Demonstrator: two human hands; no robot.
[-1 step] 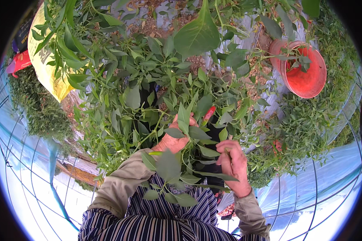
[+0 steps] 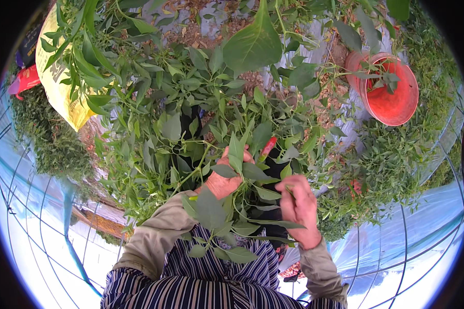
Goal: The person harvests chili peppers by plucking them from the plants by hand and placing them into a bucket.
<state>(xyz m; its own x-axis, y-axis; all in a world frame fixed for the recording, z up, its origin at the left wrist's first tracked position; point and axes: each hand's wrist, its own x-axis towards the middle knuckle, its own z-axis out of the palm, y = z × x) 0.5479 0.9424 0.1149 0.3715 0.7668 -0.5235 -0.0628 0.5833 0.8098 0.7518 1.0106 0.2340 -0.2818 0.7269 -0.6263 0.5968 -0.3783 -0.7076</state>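
Observation:
In the middle of a leafy pepper plant (image 2: 211, 211), my left hand (image 2: 224, 183) is closed among the stems, and it seems to grip a branch. Leaves cover part of its fingers. A red chili pepper (image 2: 268, 148) hangs just right of those fingertips, apart from them. My right hand (image 2: 301, 213) is held to the right of the plant, thumb and fingers pinched together. A small greenish bit shows at its fingertips, too small to name. Long leaves reach up against this hand from the left.
A red bucket (image 2: 413, 92) lies tilted at the upper right, its mouth toward me, with leaves across its rim. A yellow-white sack (image 2: 54, 77) stands at the upper left beside a red item (image 2: 27, 80). Dense pepper rows and plastic sheeting (image 2: 397, 232) on thin bars surround me.
My right hand has shifted slightly and its fingers have curled a little more. A large leaf below my left hand has swung slightly left. My left hand stays where it was.

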